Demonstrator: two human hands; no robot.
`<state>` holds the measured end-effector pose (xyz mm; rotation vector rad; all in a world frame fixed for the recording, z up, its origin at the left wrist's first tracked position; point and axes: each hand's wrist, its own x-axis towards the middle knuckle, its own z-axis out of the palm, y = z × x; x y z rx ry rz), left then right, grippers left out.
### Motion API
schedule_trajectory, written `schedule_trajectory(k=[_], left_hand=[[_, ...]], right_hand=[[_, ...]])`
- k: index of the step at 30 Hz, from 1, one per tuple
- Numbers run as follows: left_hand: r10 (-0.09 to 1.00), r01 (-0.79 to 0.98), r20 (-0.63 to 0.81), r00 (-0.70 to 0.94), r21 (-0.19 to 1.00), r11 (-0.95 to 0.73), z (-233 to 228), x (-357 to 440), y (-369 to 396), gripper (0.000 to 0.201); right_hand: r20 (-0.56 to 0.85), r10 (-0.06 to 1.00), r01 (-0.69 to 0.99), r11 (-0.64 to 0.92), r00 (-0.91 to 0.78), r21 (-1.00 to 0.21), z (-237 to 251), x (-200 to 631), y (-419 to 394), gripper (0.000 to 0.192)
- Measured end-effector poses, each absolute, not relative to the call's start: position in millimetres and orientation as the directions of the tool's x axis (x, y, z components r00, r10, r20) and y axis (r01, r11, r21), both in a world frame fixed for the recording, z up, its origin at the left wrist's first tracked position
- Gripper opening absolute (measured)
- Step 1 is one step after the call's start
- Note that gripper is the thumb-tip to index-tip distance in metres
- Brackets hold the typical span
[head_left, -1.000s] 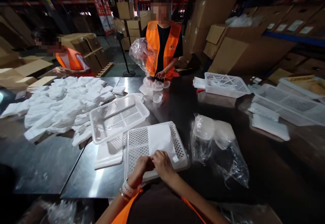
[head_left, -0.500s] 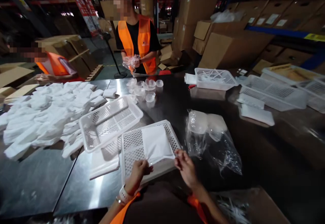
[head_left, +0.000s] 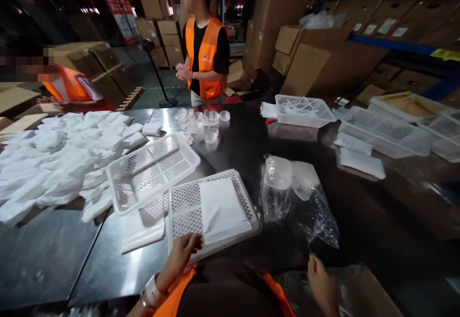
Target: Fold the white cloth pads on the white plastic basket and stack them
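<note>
The left hand [head_left: 183, 252] rested with curled fingers on the near rim of a white mesh tray [head_left: 183, 206], gripping that edge. A folded white cloth [head_left: 223, 209] lay flat inside the tray, at about 1 o'clock from the hand and just beyond the fingertips, not touching them. The right hand [head_left: 321, 281] hung low at the table's near edge, at 4 o'clock from the tray and well apart from it. Only its back showed against a dark surface, so I could not tell whether it was open or closed, or whether it held anything.

A second tray [head_left: 153, 170] sat tilted at 11 o'clock from the first, overlapping its far corner, with another flat white piece partly hidden under both. A crumpled clear bag [head_left: 298, 197] lay at 3 o'clock from the tray; its contents were hard to make out. A heap of white cloths [head_left: 61, 154] spread at 10 o'clock. At 12 o'clock, small clear cups [head_left: 201, 125] stood before a person in an orange vest [head_left: 206, 58].
</note>
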<state>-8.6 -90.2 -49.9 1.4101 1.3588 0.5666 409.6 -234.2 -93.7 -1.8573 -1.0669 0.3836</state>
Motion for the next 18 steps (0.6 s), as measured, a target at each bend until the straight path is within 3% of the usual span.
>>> schedule_trajectory(k=[2, 4, 5, 7, 10, 12, 14, 16, 18], left_hand=[[0.978, 0.590, -0.060, 0.199, 0.804, -0.070, -45.5, -19.1, -79.6, 0.052], [0.910, 0.722, 0.224, 0.348, 0.555, -0.412, -40.9, -20.5, -63.3, 0.039], [0.829, 0.729, 0.300, 0.472, 0.397, -0.558, -39.3, -17.4, -54.6, 0.040], [0.652, 0.643, 0.301, 0.696, 0.143, -0.753, -38.5, -5.6, -39.2, 0.051], [0.513, 0.521, 0.190, 0.837, 0.008, -0.853, -41.0, 14.6, -24.0, 0.061], [0.505, 0.504, 0.135, 0.853, 0.044, -0.863, -40.7, 21.9, -18.0, 0.061], [0.515, 0.495, 0.098, 0.852, 0.169, -0.852, -36.1, 22.8, -13.2, 0.059], [0.533, 0.469, 0.081, 0.842, 0.379, -0.798, -28.4, 19.8, -9.4, 0.054], [0.623, 0.443, 0.095, 0.776, 0.620, -0.648, -21.6, 17.1, -8.1, 0.043]], right_hand=[[0.463, 0.792, 0.761, -0.005, 0.399, -0.648, -89.1, 402.5, -194.5, 0.020], [0.625, 0.780, 0.880, 0.309, -0.018, -0.360, -79.1, 389.6, -146.2, 0.029], [0.615, 0.754, 0.854, 0.460, -0.231, -0.243, -72.7, 380.9, -121.2, 0.036], [0.529, 0.664, 0.724, 0.678, -0.529, -0.126, -59.9, 361.4, -75.7, 0.045], [0.396, 0.519, 0.516, 0.848, -0.757, -0.125, -47.5, 336.2, -29.8, 0.047], [0.347, 0.460, 0.418, 0.888, -0.817, -0.194, -45.8, 327.5, -16.0, 0.045], [0.346, 0.474, 0.369, 0.870, -0.810, -0.326, -47.4, 324.8, -12.2, 0.041], [0.353, 0.599, 0.390, 0.768, -0.719, -0.508, -50.1, 323.8, -14.4, 0.038], [0.313, 0.788, 0.448, 0.573, -0.530, -0.686, -52.7, 320.2, -19.1, 0.038]])
